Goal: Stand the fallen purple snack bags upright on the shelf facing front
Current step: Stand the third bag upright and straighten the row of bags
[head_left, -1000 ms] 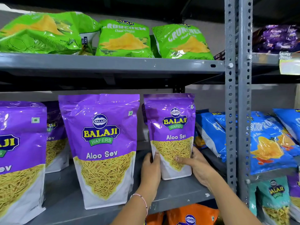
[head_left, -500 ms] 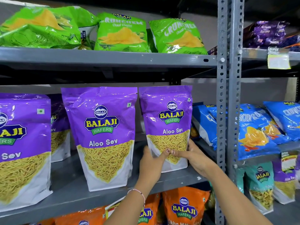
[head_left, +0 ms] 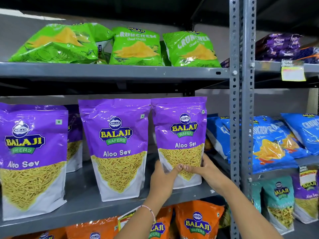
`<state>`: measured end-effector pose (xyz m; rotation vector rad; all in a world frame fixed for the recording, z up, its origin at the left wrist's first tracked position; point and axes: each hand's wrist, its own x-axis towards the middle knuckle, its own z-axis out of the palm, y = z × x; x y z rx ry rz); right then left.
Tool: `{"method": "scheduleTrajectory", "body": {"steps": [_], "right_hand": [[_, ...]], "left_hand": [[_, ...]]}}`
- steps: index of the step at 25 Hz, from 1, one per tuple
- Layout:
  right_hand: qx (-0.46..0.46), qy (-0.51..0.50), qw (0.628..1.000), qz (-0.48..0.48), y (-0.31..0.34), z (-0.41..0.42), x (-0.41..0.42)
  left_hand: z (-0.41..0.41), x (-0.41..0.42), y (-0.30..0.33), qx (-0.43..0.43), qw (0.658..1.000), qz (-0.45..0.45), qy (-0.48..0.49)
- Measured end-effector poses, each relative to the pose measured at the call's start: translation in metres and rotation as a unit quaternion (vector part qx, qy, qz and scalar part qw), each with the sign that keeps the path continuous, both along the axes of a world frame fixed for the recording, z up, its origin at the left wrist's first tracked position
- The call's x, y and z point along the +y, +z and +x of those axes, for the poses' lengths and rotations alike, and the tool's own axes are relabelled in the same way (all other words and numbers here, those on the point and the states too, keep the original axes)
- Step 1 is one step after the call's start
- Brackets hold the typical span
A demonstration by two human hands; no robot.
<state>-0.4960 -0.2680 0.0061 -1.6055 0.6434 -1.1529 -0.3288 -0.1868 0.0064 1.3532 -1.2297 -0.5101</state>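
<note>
both thumbs have slid inward since a moment ago and now meet on my rightmost purple bag. left hand and right hand pinch its lower sides, fingers wrapped behind. it stands upright, facing front, on the grey shelf, beside the middle purple bag. green bags lie above.

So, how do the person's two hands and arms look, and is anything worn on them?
Both forearms are bare, with no sleeves and no gloves in view. The left hand has a thin bracelet on its wrist, a pale pink and white cord. The right hand shows no ring, watch or band. The fingernails on both hands look short, with no bright polish that I can make out.
</note>
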Motion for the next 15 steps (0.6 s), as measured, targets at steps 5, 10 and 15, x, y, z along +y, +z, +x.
{"method": "scheduleTrajectory", "body": {"steps": [5,10,15], "right_hand": [[0.004,-0.005,1.0,-0.008,0.002,0.001,0.004],[-0.023,-0.09,0.996,-0.006,-0.001,-0.005,0.024],[-0.194,-0.291,0.923,-0.161,-0.021,0.036,0.098]], "left_hand": [[0.003,-0.007,-0.005,0.004,1.0,-0.007,-0.014],[0.0,0.018,-0.012,0.011,0.997,-0.075,-0.024],[0.057,0.094,-0.027,-0.016,0.936,-0.334,0.113]]}}
